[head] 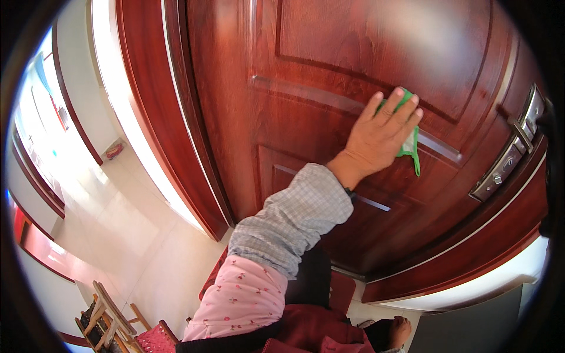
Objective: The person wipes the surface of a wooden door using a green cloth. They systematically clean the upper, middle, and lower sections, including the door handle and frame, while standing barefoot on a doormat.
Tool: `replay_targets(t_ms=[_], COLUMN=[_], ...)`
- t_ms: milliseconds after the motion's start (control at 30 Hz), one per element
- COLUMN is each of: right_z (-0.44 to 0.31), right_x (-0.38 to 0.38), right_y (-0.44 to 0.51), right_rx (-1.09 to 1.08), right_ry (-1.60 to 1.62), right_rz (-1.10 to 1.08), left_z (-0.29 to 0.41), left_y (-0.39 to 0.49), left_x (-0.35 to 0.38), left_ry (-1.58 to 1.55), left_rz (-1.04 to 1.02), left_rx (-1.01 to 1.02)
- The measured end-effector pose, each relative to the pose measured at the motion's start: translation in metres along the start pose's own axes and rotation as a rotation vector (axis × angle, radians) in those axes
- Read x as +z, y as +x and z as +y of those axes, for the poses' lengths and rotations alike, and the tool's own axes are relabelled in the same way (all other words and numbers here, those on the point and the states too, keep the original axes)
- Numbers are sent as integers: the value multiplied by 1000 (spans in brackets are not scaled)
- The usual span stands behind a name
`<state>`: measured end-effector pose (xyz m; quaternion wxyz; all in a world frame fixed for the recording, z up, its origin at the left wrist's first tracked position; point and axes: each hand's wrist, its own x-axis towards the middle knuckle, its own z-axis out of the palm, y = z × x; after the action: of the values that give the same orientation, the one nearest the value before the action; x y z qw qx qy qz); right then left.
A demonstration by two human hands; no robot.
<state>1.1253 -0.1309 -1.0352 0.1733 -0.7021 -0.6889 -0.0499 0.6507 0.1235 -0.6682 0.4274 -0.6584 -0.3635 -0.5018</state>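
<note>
My left hand (384,132) lies flat against a reddish-brown panelled door (318,114), palm towards it. Under its palm and fingers is a light cloth with green edging (409,145), whose corner hangs out below the fingers. A metal lock plate (499,174) with a lever handle (521,132) is fixed to the door, to the right of this hand. Low at the right, my right hand (399,331) is beside my body with its fingers curled, away from the door; whether anything is inside it cannot be seen.
The door frame (154,110) stands to the left, beside a pale tiled floor (132,220). Wooden chair-like furniture (110,309) and a pink patterned seat or cover (155,339) are at the lower left. A red mat (342,291) lies at the door's foot. A dark grey panel (468,322) is at the lower right.
</note>
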Motion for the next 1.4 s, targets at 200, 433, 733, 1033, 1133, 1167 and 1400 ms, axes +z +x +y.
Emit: replay_targets(t_ms=[200, 433, 733, 1033, 1133, 1167, 1400], right_z=[7, 4, -7, -14, -11, -9, 5], right_x=[-9, -21, -32, -36, -32, -30, -18], right_y=[-10, -10, -2, -2, -1, -1, -5], right_rx=[39, 125, 149, 191, 163, 162, 126], right_ry=[18, 33, 22, 67, 69, 66, 65], right_rz=[10, 14, 22, 55, 34, 14, 17], left_z=[-91, -210, -43, 161, 160, 152, 38], left_y=[-41, -156, -161, -88, -87, -90, -160], left_x=[-45, -86, 6, 83, 84, 82, 29], left_ry=[414, 457, 114, -249, -115, -92, 82], left_rz=[-64, 237, 323, -175, -180, -198, -164], left_rx=[-297, -825, -798, 39, 134, 186, 81])
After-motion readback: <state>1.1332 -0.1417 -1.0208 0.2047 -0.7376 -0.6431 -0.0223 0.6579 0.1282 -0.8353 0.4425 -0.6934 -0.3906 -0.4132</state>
